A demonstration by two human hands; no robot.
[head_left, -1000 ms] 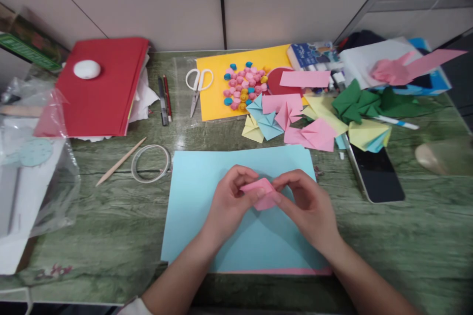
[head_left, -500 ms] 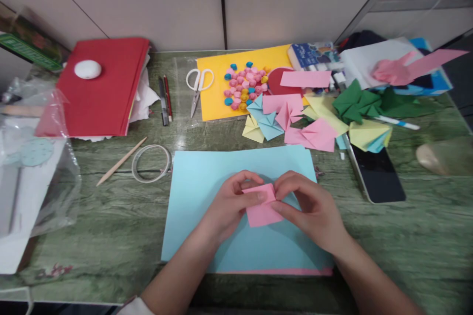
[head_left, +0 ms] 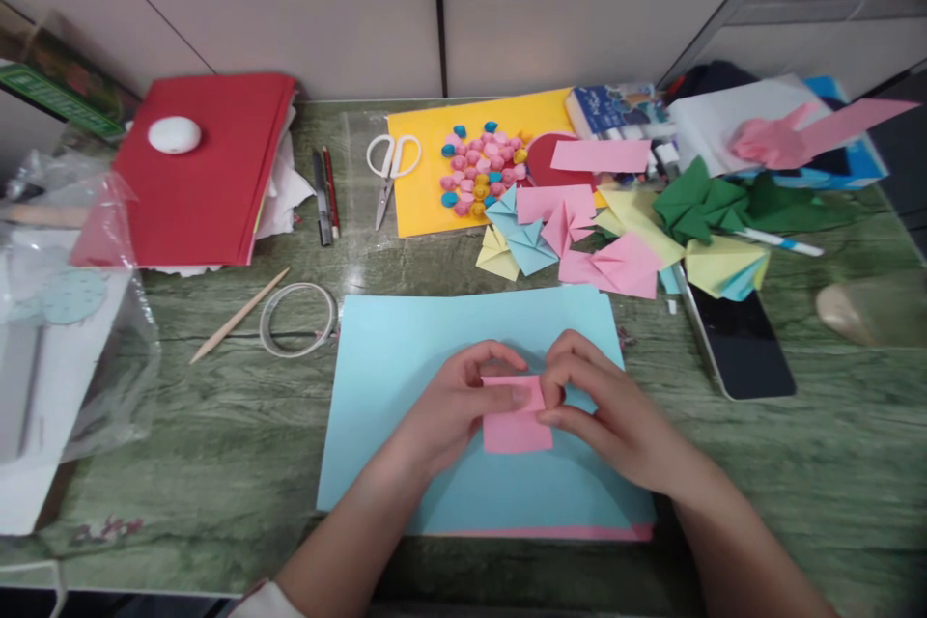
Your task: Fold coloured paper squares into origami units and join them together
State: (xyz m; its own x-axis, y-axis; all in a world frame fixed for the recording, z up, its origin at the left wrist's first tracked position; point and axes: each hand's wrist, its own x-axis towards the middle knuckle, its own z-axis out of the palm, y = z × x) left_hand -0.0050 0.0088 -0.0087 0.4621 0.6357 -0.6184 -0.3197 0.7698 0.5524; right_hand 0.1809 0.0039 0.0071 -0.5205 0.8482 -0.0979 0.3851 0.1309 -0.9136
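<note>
A small pink paper (head_left: 517,430) is held between both hands above a stack of light blue sheets (head_left: 391,357). My left hand (head_left: 463,406) grips its left part, the thumb lying flat across the front and the fingers behind. At the paper's right edge, my right hand (head_left: 598,406) is closed, with thumb and index finger pinching near the edge. A fold line crosses the upper part of the paper. Behind the stack lie folded pink (head_left: 612,266), blue (head_left: 532,246) and yellow (head_left: 497,253) paper pieces.
White scissors (head_left: 392,169) and a yellow sheet (head_left: 420,212) with small paper balls lie at the back. A tape roll (head_left: 296,321) and a wooden stick (head_left: 238,317) are left of the stack. A phone (head_left: 743,338) lies right, a red folder (head_left: 210,203) back left.
The pink paper has turned from tilted to nearly level and sits slightly lower. My right hand's fingers have shifted along its right edge.
</note>
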